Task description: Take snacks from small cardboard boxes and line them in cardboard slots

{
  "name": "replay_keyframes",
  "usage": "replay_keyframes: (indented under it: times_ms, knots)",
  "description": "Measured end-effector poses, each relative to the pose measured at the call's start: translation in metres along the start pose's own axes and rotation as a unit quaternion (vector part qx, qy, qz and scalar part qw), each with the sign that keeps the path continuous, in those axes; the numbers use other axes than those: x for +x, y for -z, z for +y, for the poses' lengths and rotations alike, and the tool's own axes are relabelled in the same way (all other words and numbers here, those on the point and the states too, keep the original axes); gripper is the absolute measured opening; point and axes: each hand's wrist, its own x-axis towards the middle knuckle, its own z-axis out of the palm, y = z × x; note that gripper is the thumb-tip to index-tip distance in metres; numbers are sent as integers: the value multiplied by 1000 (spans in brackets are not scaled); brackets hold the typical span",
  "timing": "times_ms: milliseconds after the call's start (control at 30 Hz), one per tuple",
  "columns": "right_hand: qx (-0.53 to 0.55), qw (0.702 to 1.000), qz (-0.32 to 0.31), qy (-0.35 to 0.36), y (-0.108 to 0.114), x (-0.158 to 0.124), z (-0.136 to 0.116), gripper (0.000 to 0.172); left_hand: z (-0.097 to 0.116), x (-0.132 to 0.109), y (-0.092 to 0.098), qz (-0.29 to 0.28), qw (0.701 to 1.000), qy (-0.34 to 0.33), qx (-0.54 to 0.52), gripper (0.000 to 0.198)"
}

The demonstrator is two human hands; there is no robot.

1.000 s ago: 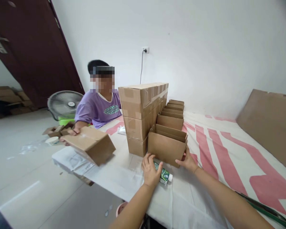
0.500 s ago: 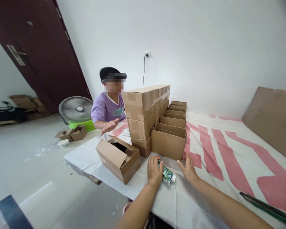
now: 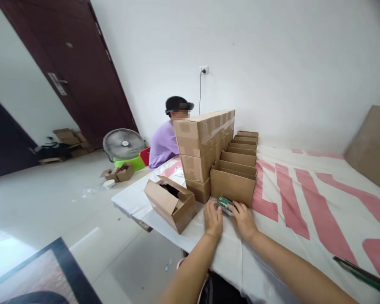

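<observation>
A small green carton with a white cap, its green face (image 3: 225, 203) turned up, lies on the cloth-covered table between my hands. My left hand (image 3: 213, 218) closes on its left end. At its right end is my right hand (image 3: 242, 218), fingers curled over it, so the cap is hidden. Just beyond the carton stands a row of cardboard boxes with raised flaps (image 3: 232, 185). Left of my left hand sits a cardboard box with a partly lifted flap (image 3: 174, 204) and a dark opening.
Taped cardboard boxes (image 3: 190, 141) form a stacked wall beside the row. A person in a purple shirt (image 3: 164, 143) sits behind it. A long dark green-edged tool (image 3: 362, 272) lies at right. A fan (image 3: 124, 144) stands on the floor, and a cardboard sheet (image 3: 372, 147) leans at the far right.
My right hand has come in and taken hold of the carton's right end. The carton has turned and shifted toward the flapped boxes. The person has turned and drawn back an arm.
</observation>
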Motion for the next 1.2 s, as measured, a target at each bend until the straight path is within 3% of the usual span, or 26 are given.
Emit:
replay_keyframes:
  times_ms: [100,167,267,333,367,433,467,533,667,800,1000,1200]
  knots:
    - [-59,996,71,-7,-13,-3,10,45,17,-1,11,-13,997,-79,-9,17]
    - [-71,993,94,-6,-18,-7,12,45,28,-4,29,-35,989,-141,-20,21]
    - [-76,993,95,-3,-20,-9,11,44,32,1,77,-51,978,-203,-25,24]
    - [-77,993,93,-5,-18,-8,9,44,18,19,120,-13,978,-210,6,25]
    - [-77,993,92,-9,-17,-8,8,44,7,34,141,8,982,-184,48,22]
    - [-77,993,89,-14,-15,-6,6,44,-22,73,180,29,983,-54,173,23]
    - [-77,993,87,-16,-14,-6,6,43,-37,94,195,14,972,27,234,30]
    - [-76,993,83,-19,-13,-5,5,44,-66,135,216,-16,962,78,262,38]
    - [-75,994,80,-21,-13,-6,5,45,-106,181,222,-124,945,129,273,36]
    - [-77,994,81,-18,-13,-7,6,45,-120,183,207,-207,920,178,281,33]
    - [-68,994,80,-23,-12,-6,6,46,-120,182,203,-292,883,212,299,41]
    - [-57,996,68,-32,-10,-5,4,48,-101,181,197,-355,856,208,314,52]
